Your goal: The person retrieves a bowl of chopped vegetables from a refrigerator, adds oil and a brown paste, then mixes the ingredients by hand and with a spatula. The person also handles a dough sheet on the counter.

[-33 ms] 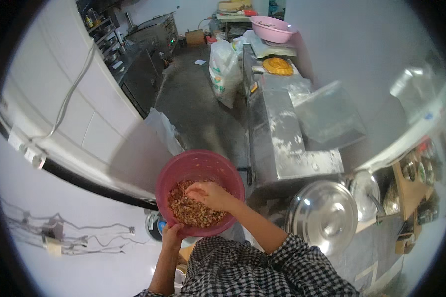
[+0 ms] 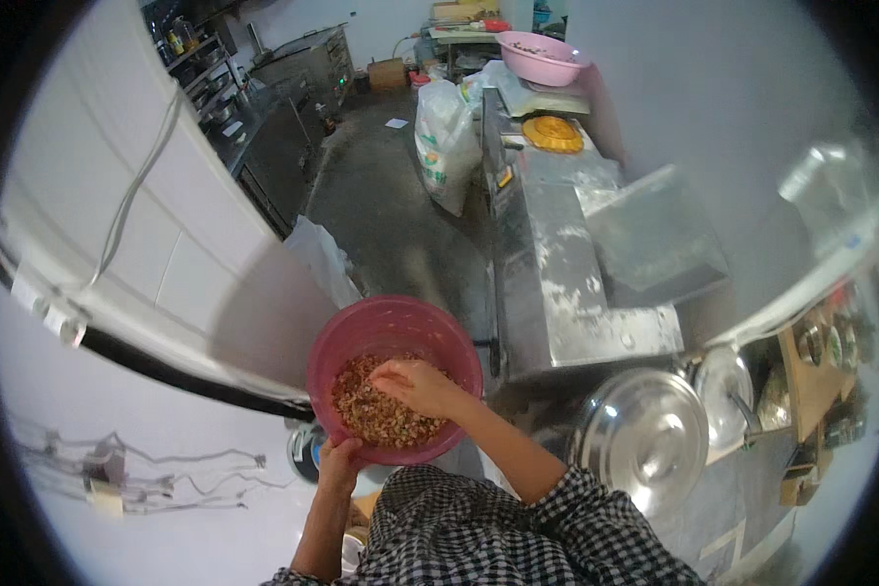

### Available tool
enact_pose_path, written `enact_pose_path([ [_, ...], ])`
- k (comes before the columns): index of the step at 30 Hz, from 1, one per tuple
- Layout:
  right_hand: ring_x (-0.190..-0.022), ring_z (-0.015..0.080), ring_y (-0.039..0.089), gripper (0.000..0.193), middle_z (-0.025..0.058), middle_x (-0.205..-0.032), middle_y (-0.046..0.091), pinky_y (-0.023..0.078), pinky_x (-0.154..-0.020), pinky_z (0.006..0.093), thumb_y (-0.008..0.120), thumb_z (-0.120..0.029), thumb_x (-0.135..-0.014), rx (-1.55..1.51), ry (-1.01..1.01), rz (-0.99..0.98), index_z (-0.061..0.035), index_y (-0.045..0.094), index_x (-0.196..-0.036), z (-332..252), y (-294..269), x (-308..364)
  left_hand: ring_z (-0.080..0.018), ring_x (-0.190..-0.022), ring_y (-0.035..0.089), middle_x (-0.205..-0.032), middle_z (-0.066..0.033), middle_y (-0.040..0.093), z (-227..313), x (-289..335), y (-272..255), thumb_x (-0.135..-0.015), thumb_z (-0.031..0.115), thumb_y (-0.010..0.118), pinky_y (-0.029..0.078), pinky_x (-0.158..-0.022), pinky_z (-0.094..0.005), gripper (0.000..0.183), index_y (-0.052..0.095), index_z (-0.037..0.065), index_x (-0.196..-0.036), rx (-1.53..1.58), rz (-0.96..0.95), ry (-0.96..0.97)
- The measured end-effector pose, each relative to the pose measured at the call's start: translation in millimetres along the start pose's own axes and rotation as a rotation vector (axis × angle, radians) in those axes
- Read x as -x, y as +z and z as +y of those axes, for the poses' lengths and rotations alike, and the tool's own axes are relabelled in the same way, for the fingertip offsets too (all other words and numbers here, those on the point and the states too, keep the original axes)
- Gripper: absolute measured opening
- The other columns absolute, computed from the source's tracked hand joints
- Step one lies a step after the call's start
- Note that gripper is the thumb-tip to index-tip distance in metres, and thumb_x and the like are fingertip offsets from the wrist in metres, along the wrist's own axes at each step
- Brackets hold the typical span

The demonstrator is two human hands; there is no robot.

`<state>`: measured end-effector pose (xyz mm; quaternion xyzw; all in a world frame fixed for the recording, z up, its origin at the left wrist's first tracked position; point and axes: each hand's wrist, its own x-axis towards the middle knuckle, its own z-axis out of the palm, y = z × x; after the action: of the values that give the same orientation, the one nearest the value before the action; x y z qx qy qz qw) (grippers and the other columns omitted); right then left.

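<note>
A deep pink-red plastic basin [image 2: 391,317] is held in front of my body, tilted a little toward me. Loose chopped brown and pale bits, a crumbly mixture [image 2: 386,420], cover its bottom. My left hand [image 2: 340,463] grips the near-left rim, thumb at the edge. Inside the basin, my right hand [image 2: 415,384] is at the mixture, its fingers bent and pressed together. Whatever lies between those fingers is hidden.
At right stands a metal worktop [image 2: 566,264] dusted with white powder. Round steel lids [image 2: 645,435] lie nearer me. Ahead, a full white sack [image 2: 446,146] rests on the floor. A pink basin [image 2: 540,61] sits farther back. A white tiled wall [image 2: 166,215] runs along my left.
The view has shifted very slightly, so the surroundings sit a little differently. Both hands and the basin keep almost the same place.
</note>
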<state>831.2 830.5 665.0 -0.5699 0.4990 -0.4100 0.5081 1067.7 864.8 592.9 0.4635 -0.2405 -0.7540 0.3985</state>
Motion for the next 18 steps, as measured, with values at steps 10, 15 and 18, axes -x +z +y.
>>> enact_pose_path([
  [10, -0.1, 0.0206, 0.065, 0.026, 0.0125, -0.107, 0.069, 0.05, -0.086, 0.0321, 0.055, -0.019, -0.097, -0.055, 0.042, 0.303, -0.0011, 0.064, -0.113, 55.3, -160.4, -264.9, -0.0246, -0.087, 0.066, -0.106, -0.0123, 0.064, 99.9, -348.0, 119.3, -0.082, -0.001, 0.057, 0.059, -0.066, -0.0387, 0.036, 0.055, 0.002, -0.118, -0.233, 0.074, -0.195],
  [15, -0.1, 0.0157, 0.064, 0.026, 0.0117, -0.107, 0.068, 0.053, -0.084, 0.0291, 0.055, -0.015, -0.097, -0.188, 0.201, 0.366, 0.0031, 0.064, -0.113, 35.7, -240.6, -374.5, -0.0242, -0.082, 0.067, -0.104, -0.0108, 0.065, 155.8, -487.2, 165.8, -0.082, 0.0, 0.059, 0.059, -0.066, -0.0402, 0.034, 0.057, 0.002, -0.115, -0.177, 0.04, -0.208],
  [18, -0.1, 0.0172, 0.064, 0.025, 0.0112, -0.107, 0.067, 0.054, -0.083, 0.0305, 0.055, -0.014, -0.097, -0.333, 0.117, 0.445, 0.0025, 0.064, -0.113, 21.0, -277.4, -415.2, -0.0248, -0.084, 0.067, -0.103, -0.0109, 0.065, 187.1, -552.6, 192.4, -0.082, 0.0, 0.059, 0.059, -0.069, -0.0429, 0.031, 0.058, 0.003, -0.112, -0.16, 0.0, -0.201],
])
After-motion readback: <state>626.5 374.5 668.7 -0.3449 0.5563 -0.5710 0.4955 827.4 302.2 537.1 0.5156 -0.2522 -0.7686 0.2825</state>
